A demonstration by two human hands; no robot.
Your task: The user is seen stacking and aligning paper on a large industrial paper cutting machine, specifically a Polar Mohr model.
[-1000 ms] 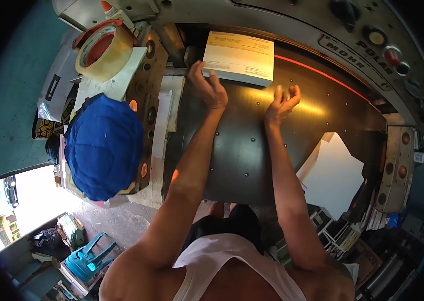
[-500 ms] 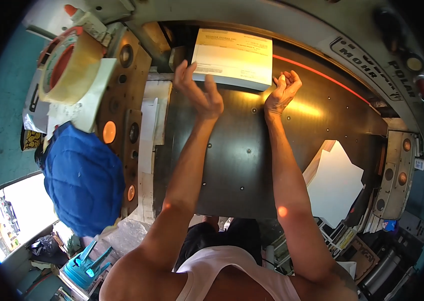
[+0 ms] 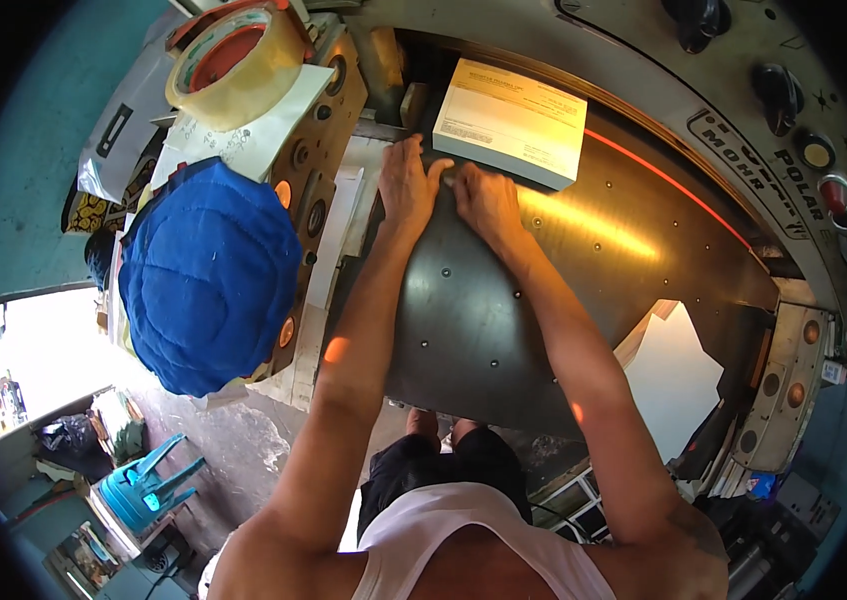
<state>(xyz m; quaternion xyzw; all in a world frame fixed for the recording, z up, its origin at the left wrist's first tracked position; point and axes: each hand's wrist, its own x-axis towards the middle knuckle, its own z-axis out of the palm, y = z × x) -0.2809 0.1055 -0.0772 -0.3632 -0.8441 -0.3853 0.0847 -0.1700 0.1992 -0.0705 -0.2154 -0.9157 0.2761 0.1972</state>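
Clock read from table centre. Dark metal table (image 3: 468, 335), dotted with small round studs (image 3: 446, 272); yellow sheen at 1 o'clock, thin red line of light (image 3: 668, 185) near 2. On it at 12: thick, squared stack of printed sheets (image 3: 509, 115), lying flat. At 4: white sheets (image 3: 678, 375), angular outline. Metal side housing (image 3: 351, 105) carries a white sheet (image 3: 243, 145) under a tape roll (image 3: 248, 95) at 10, blue quilted cap (image 3: 208, 280) at 9.

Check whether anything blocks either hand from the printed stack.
Nothing visible does. The left hand and right hand are by the near left corner of the printed stack; the white sheets lie off to the right.
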